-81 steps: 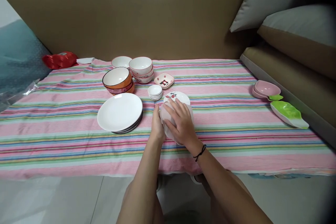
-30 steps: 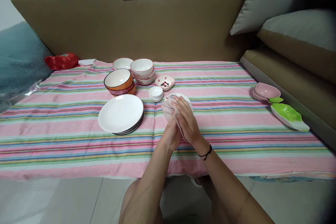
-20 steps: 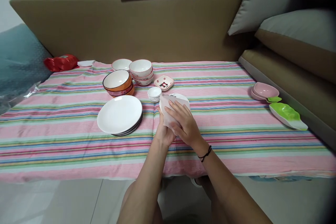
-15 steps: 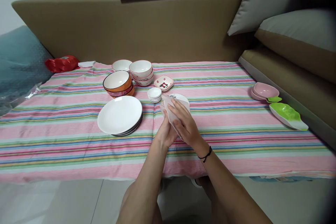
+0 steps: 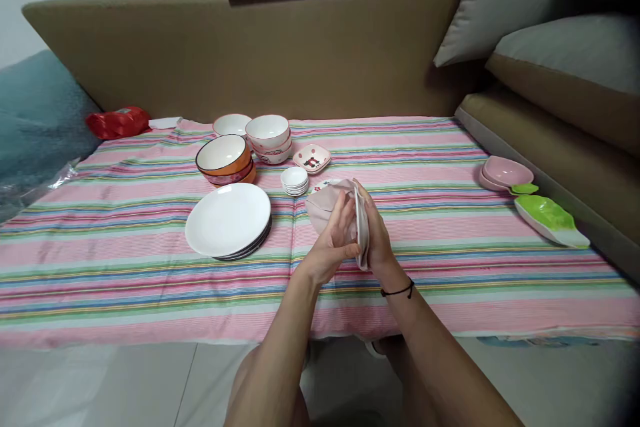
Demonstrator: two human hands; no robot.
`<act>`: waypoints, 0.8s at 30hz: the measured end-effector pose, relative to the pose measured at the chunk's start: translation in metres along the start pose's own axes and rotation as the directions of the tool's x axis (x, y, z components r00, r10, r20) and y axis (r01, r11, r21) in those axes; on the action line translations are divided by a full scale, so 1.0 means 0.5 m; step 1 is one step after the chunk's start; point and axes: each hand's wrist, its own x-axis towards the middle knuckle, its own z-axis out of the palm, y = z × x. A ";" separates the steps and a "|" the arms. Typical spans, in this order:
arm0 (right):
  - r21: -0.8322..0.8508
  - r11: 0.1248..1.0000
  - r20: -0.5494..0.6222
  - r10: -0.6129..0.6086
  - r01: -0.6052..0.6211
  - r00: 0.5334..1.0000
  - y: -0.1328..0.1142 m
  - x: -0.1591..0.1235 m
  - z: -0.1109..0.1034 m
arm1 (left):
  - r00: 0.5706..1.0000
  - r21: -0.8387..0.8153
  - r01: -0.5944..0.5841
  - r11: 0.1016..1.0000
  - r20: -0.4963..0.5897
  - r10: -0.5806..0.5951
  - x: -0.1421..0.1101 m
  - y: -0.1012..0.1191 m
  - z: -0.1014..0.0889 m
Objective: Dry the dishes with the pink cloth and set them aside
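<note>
Both hands meet over the middle of the striped cover, with a thin pale pink cloth [image 5: 320, 205] between them. My left hand [image 5: 333, 247] has its fingers raised against the cloth and its thumb on a whitish upright edge. My right hand [image 5: 379, 233] wraps the outer side of that edge. Whether a dish is inside the folds, I cannot tell. Partly hidden beneath the cloth is a white plate with a flower pattern [image 5: 320, 185]. Just left of it stands a stack of small white dishes [image 5: 295, 178], and behind are square patterned dishes [image 5: 312, 158].
To the left are stacked white plates [image 5: 227, 220], orange bowls [image 5: 223, 155] and red-rimmed bowls [image 5: 269, 132]. Pink dishes [image 5: 506, 173] and a green leaf-shaped dish [image 5: 550, 219] lie at the right, beside the cushions. A red package [image 5: 119, 123] sits at the far left.
My right hand has moved off the top of the cloth to its right side and turned upright. The cloth has spread leftward, and my left hand's fingers now show.
</note>
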 end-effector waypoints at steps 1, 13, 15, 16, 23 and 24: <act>0.018 0.999 -0.013 0.036 -0.036 0.999 0.001 -0.002 0.002 | 1.000 -0.019 -0.016 1.000 -0.010 0.016 0.000 -0.002 -0.001; -0.511 0.772 0.245 -0.291 0.379 0.925 0.005 -0.048 0.035 | 0.878 -0.384 -0.352 0.854 -0.452 0.159 0.016 0.038 -0.023; -0.523 0.732 0.284 -0.334 0.438 0.899 0.002 -0.053 0.040 | 0.865 -0.379 -0.373 0.847 -0.473 0.169 0.018 0.041 -0.027; -0.519 0.713 0.310 -0.357 0.472 0.881 -0.001 -0.056 0.042 | 0.860 -0.379 -0.371 0.848 -0.485 0.159 0.018 0.042 -0.027; -0.585 0.543 0.431 -0.421 0.602 0.798 -0.006 -0.056 0.036 | 0.837 -0.372 -0.356 0.857 -0.535 0.115 0.013 0.047 -0.026; -0.617 0.515 0.427 -0.415 0.595 0.803 -0.005 -0.054 0.032 | 0.840 -0.372 -0.356 0.857 -0.530 0.119 0.012 0.048 -0.028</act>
